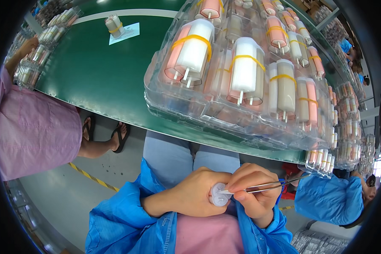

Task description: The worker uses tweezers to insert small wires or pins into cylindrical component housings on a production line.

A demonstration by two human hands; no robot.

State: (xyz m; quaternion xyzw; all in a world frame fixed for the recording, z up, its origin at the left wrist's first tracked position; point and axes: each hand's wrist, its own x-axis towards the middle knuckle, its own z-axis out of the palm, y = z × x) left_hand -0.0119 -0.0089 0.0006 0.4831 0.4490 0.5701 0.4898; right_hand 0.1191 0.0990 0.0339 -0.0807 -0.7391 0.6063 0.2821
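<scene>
Close to my chest, my left hand (186,192) is closed around a pale, translucent bundle of plastic tubes (218,200), its rounded ends facing up. My right hand (254,192) pinches metal tweezers (271,185), whose long arms stretch out to the right past my fingers. A thin white pointed piece (226,192) shows at my right fingertips and touches the bundle's end. Whether the tweezers grip that piece is hidden by my fingers. The rest of the bundle is concealed inside my left hand.
Ahead, stacked clear plastic trays (178,103) hold several pink, white and grey tube bundles with yellow rubber bands. They stand on a green table (97,80). Farther left, one bundle (114,26) rests by a paper slip (130,33). A co-worker in pink (38,131) stands at left.
</scene>
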